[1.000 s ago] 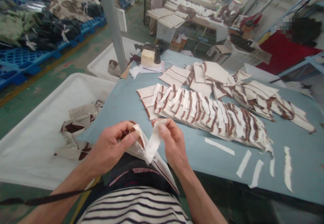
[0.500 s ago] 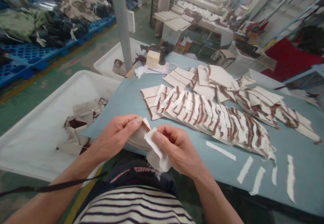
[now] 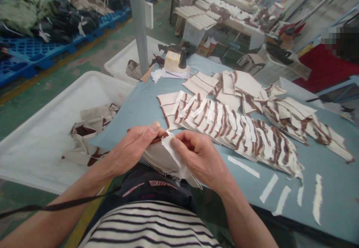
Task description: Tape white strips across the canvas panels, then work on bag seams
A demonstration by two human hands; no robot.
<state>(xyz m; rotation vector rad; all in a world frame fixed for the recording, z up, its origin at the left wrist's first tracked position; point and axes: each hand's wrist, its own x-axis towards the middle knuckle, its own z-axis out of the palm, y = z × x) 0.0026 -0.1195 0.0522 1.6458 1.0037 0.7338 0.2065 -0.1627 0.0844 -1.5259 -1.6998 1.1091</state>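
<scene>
A cream fabric piece (image 3: 157, 154) with brown edging is held up between my hands, just over the table's front edge. My left hand (image 3: 140, 143) pinches its brown-trimmed upper edge, thumb on top. My right hand (image 3: 198, 154) grips a white cloth strip (image 3: 172, 151) against the same piece, thumb and fingers pressed together. Frayed threads hang from the strip's lower end. Beyond my hands lies an overlapping row of similar cream pieces (image 3: 202, 119) with brown edges and white strips on them.
Several loose white strips (image 3: 244, 166) lie at the right of the blue-covered table (image 3: 123, 109). More cream pieces (image 3: 246, 85) are heaped behind the row. To the left a white bin (image 3: 36, 143) holds sewn pieces (image 3: 86, 132). A grey post (image 3: 138, 27) stands beyond it.
My hands have drawn closer together at the piece's edge. The white strip, crumpled in my right hand before, now lies stretched along the fabric, and more of the piece shows below.
</scene>
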